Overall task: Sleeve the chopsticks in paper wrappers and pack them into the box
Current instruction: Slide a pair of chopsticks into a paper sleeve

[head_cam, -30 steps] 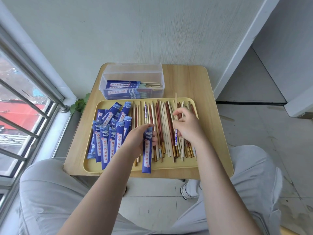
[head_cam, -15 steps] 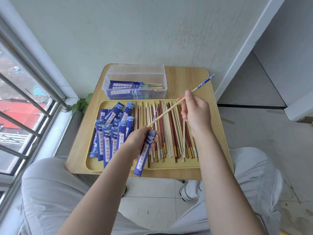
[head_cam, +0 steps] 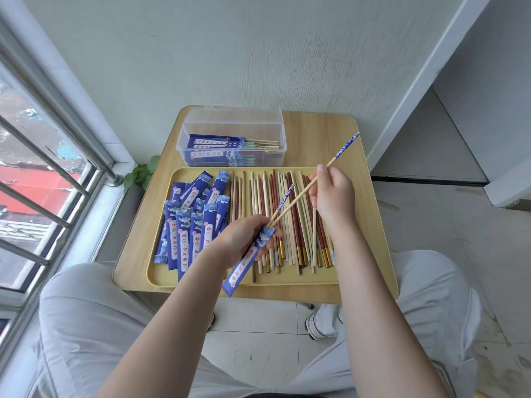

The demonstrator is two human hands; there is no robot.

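While my left hand (head_cam: 244,239) grips the flimsy blue paper wrapper (head_cam: 249,257) over the yellow tray (head_cam: 161,271), my right hand (head_cam: 330,196) pinches a light, stiff blue-patterned chopstick (head_cam: 298,193) mid-shaft, its tip entering the wrapper mouth, beside its half-inserted mate.

A small wooden table (head_cam: 321,130) was set against a pale textured wall (head_cam: 230,47), a barred window (head_cam: 43,173) admitting daylight at left, grey floor tiles (head_cam: 448,219) seen at right.

Home balcony: barred window (head_cam: 43,173), tiled floor (head_cam: 448,225), small table (head_cam: 370,196).
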